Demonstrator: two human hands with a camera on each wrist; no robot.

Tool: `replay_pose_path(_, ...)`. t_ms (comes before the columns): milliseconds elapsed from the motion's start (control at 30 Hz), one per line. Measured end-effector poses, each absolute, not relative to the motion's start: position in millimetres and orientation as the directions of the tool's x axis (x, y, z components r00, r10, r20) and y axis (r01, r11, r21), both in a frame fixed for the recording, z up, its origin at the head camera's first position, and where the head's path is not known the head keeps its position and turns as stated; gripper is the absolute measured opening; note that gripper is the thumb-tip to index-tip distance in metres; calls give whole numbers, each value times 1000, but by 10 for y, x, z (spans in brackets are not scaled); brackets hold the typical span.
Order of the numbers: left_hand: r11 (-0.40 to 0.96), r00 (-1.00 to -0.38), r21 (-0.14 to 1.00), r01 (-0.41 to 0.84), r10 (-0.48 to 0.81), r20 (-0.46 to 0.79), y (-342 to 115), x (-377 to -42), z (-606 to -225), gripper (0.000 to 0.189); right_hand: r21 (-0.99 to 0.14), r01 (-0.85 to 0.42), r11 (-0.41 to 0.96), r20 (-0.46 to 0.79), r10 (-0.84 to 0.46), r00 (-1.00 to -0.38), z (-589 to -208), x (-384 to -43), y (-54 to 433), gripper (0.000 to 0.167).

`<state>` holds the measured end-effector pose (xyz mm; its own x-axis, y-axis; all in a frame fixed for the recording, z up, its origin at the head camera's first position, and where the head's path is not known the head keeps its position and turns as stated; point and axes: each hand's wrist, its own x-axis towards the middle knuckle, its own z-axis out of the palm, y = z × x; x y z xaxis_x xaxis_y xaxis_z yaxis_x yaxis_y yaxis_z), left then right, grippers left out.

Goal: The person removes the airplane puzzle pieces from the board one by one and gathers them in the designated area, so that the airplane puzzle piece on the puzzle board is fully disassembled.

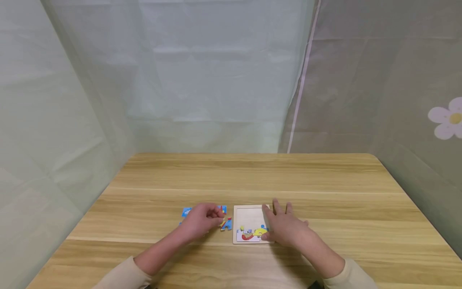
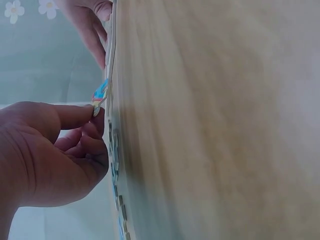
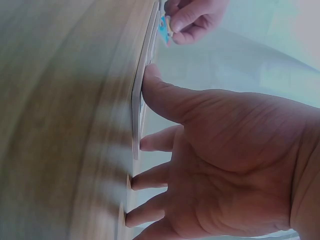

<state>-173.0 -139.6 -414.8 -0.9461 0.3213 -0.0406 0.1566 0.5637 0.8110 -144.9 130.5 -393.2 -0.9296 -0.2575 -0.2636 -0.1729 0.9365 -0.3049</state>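
Note:
My left hand (image 1: 201,220) pinches a small jigsaw piece (image 2: 101,92) between thumb and fingertips; blue shows on it, and it is tilted. Loose blue puzzle pieces (image 1: 186,211) lie below and around that hand, partly hidden by it. To their right is a square wooden puzzle tray (image 1: 235,224). Along its near side sit pieces with a red curved shape (image 1: 247,237) and a yellow shape (image 1: 259,231). My right hand (image 1: 287,229) spreads its fingers over the tray's right edge. Its thumb (image 3: 152,80) rests on the tray, while other fingertips touch the tabletop.
A wood-grain table (image 1: 325,180) extends beyond both hands. Pale cloth (image 1: 216,80) hangs behind it and on the left. A grey-brown cloth with a white flower (image 1: 447,118) hangs on the right.

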Motion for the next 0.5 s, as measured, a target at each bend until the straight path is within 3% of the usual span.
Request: replay_pose_path(500,625,-947,758,185,321,-34,-1432,-1707,-4125,10,-299,-168,939,-263,-250,-932,-3940,-1443,1298,88)
